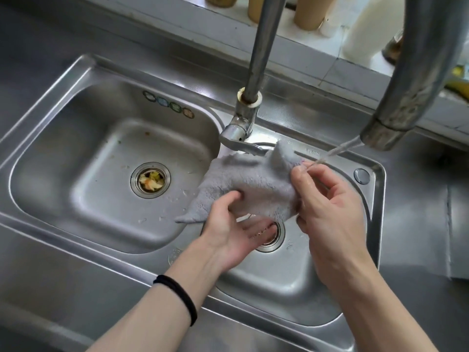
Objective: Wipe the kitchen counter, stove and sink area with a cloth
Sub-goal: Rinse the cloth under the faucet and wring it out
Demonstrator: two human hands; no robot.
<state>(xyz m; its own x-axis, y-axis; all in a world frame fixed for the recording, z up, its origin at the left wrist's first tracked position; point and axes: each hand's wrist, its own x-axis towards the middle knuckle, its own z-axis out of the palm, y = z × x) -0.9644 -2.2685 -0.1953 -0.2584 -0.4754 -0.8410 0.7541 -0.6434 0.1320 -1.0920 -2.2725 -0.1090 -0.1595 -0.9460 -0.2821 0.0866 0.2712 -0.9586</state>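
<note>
Over the right basin of the sink [76, 80], the left hand [232, 232] grips the grey cloth [251, 179], thumb on top, fingers beneath; the right hand [330, 207] pinches its right edge. Water [337, 149] from the faucet [406, 92] strikes the right hand's fingers. Food scraps [150, 181] fill the left drain [135, 174]; the left hand hides most of the right drain [279, 238].

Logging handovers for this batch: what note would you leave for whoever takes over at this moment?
Left grip: pinches the grey cloth from below.
Right grip: holds its right side, under the running faucet.
Cloth hangs over the right sink bowl.
Done: cloth being wetted.
Left: wring, then wipe counter, stove and sink; food scraps sit in the left bowl's strainer; stove not in view.
</note>
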